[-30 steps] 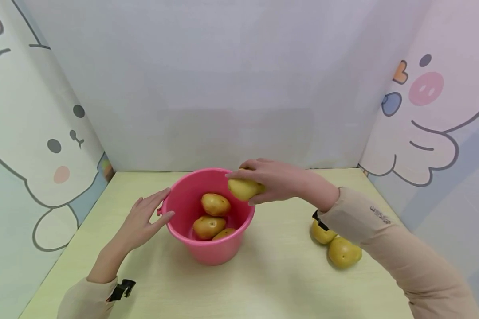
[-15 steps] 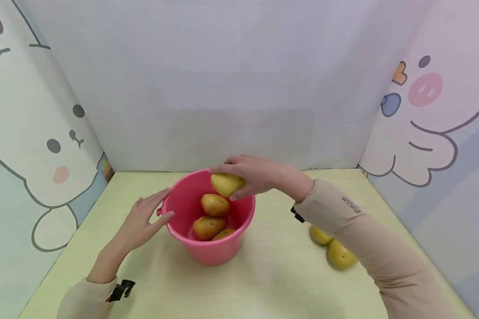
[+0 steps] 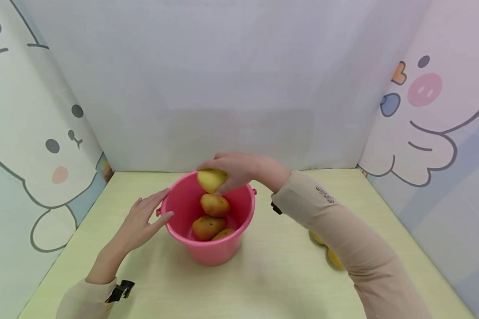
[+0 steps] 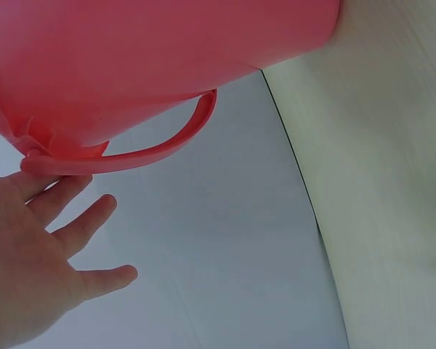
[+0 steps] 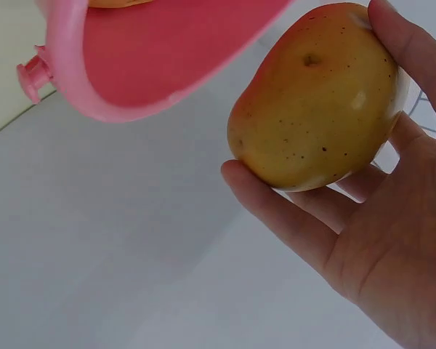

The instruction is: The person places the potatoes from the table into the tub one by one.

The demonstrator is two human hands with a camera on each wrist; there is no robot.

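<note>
A pink bucket [image 3: 213, 253] stands on the table with several yellow-brown potatoes [image 3: 209, 227] inside it. My right hand [image 3: 239, 170] holds another potato [image 3: 211, 179] above the far part of the bucket's mouth. In the right wrist view, thumb and fingers grip this speckled potato [image 5: 316, 102] from its sides, beside the bucket's rim [image 5: 123, 113]. At the bucket's left side, my left hand [image 3: 141, 221] has its fingers spread and touches the rim. The left wrist view has the fingers of this left hand [image 4: 40, 254] extended by the bucket's handle [image 4: 142, 156].
Two more yellow potatoes [image 3: 334, 259] lie on the pale table [image 3: 271, 274] to the right, partly hidden by the right sleeve. A plain pale wall [image 3: 239, 88] rises behind the table, and cartoon-printed panels flank both sides.
My right hand has moved left with its potato, from the bucket's right rim to over its mouth. The right sleeve covers more of the two loose potatoes. My left hand stays in place.
</note>
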